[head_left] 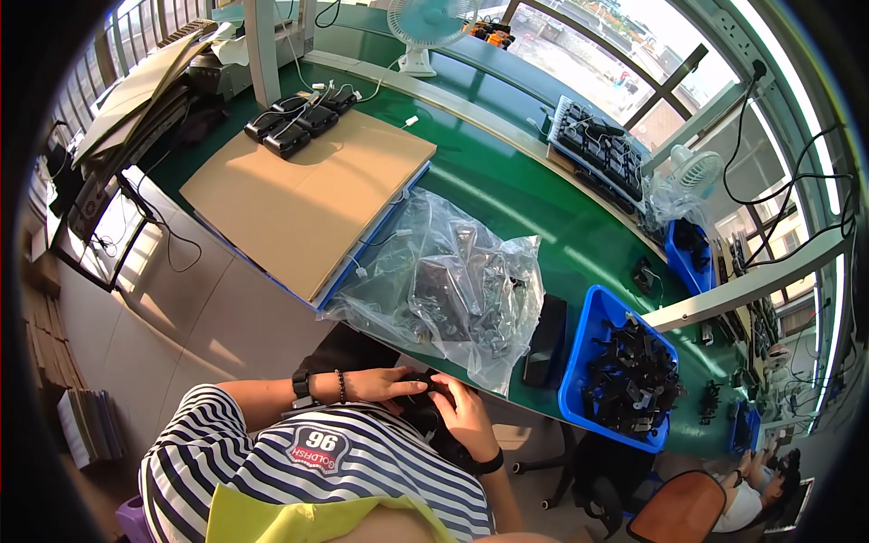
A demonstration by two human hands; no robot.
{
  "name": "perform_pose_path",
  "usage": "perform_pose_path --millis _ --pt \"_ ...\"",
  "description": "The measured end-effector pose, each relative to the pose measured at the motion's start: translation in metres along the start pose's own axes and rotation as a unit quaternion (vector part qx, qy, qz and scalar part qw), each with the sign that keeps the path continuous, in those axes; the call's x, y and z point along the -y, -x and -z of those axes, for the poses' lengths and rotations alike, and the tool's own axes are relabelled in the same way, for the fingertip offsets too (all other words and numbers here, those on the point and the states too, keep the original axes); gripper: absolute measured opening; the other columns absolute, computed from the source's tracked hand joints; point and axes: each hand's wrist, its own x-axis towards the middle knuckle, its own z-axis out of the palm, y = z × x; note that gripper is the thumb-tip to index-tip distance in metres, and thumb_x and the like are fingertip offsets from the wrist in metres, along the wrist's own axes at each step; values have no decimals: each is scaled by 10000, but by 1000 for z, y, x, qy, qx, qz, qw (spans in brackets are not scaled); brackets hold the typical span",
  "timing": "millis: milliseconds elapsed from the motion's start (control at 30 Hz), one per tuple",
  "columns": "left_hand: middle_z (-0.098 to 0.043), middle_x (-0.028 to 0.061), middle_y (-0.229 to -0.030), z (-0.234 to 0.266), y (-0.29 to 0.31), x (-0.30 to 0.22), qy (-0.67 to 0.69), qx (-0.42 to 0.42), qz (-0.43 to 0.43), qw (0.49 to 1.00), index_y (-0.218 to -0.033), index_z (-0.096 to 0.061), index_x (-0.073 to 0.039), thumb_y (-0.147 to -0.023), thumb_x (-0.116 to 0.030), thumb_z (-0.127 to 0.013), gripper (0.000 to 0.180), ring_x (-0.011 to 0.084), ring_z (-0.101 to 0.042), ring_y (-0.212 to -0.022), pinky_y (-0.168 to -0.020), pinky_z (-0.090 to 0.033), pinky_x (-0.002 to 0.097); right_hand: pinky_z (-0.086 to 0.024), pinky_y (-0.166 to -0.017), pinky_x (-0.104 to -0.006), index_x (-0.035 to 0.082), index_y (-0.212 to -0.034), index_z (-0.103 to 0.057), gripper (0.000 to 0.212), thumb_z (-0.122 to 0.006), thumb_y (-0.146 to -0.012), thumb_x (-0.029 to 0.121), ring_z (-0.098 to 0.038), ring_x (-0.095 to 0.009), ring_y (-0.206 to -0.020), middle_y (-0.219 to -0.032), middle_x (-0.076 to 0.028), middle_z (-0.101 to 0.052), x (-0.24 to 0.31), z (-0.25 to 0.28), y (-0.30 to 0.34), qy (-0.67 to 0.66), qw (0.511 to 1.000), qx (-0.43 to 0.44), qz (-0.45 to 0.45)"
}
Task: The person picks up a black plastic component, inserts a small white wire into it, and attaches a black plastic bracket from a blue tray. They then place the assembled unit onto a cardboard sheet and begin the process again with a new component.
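My left hand (382, 385) and my right hand (465, 418) meet close to my body, just below the table's near edge. Their fingers close around a small black part (417, 378), mostly covered by the fingers, so its exact kind cannot be made out. Right beyond them, a clear plastic bag (389, 290) with dark and clear pieces inside lies at the table edge. To its right stands a blue bin (572, 398) heaped with black plastic parts (634, 376).
A cardboard sheet (317, 199) bears several black cased devices with white-plugged cables (303, 122) on the green table (507, 195). A black box (547, 339) sits beside the blue bin. Farther off are a fan (425, 23), a loaded tray (597, 145) and a seated person (751, 493).
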Motion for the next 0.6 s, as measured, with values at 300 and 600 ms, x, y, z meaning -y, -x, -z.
perform_pose_path --millis 300,600 --pt "-423 222 -1485 -3 3 -7 33 -12 -4 999 -1554 -252 14 -1026 -457 -577 778 263 -677 -1080 -894 -599 333 -531 -824 -421 13 -1208 -609 319 -662 -965 214 -671 -389 -972 -1076 -210 -696 -6 2 -9 -7 998 46 -46" --pt "-474 179 -1429 -7 7 -14 43 -16 15 999 -1506 -303 12 -1048 -387 -560 660 276 -681 -1060 -920 -588 341 -535 -842 -448 -5 -1217 -580 325 -571 -1007 244 -657 -396 -960 -1058 -221 -665 -16 -24 -5 95 995 19 4"
